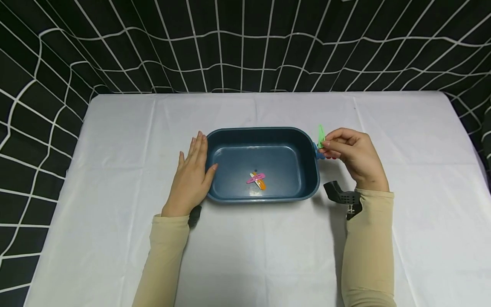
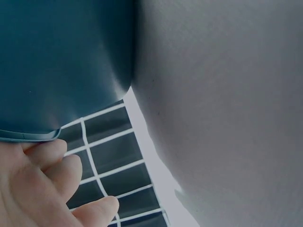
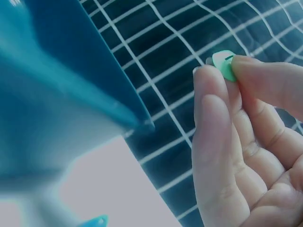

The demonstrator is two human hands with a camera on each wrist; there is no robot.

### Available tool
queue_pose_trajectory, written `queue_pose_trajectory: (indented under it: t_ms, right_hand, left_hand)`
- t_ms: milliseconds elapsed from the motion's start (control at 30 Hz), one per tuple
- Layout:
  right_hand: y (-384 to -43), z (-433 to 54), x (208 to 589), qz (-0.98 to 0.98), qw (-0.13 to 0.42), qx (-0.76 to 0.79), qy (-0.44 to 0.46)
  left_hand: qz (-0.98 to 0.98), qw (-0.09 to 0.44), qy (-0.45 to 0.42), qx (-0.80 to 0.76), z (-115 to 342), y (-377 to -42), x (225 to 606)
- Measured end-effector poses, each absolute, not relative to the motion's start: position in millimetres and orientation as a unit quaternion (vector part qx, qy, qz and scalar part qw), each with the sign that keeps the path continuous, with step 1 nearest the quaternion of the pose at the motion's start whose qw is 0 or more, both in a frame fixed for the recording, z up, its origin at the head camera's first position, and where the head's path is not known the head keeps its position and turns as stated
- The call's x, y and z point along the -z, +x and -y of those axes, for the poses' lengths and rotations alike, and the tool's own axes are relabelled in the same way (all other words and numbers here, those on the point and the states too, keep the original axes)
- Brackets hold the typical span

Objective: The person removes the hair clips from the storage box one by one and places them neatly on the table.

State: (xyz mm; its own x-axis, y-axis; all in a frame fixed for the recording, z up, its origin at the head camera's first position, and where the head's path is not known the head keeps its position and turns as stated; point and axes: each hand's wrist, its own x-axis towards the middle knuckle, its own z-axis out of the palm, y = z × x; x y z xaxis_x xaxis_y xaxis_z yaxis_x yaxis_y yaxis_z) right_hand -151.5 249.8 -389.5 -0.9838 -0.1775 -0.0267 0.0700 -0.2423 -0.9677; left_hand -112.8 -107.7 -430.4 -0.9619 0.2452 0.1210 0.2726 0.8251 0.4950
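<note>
A blue plastic basin [image 1: 264,199] stands on the white-covered table. My left hand [image 1: 189,183] rests against its left rim, fingers straight and thumb over the edge; in the left wrist view, fingers [image 2: 66,177] show beside the basin's outer wall. Off the right end, my right hand [image 1: 356,157] pinches a green hair clip [image 1: 321,135] between thumb and fingertips, above rim height in the right wrist view. On the basin floor lie a pink hair clip [image 1: 258,178], an orange one [image 1: 261,184] and a white one [image 1: 253,175], crossed over each other.
Blue pieces [image 1: 317,152] and a bit of red show by the basin's right end, partly hidden by my right hand. A white cloth [image 1: 238,256] covers the table. Black netting-patterned curtain [image 1: 230,51] hangs behind and at the sides.
</note>
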Motion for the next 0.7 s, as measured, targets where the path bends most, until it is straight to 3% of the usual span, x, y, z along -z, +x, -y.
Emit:
queue_pose_trajectory:
  t_ms: [433, 700]
  right_hand:
    - [-150, -274, 396, -0.591, 0.033, 0.806, 0.004]
    - [-152, -283, 403, -0.569, 0.034, 0.821, 0.031]
  left_hand:
    - [0.955, 0.030, -0.133, 0.263, 107, -112, 430]
    - [0.955, 0.026, -0.130, 0.265, 106, -112, 430]
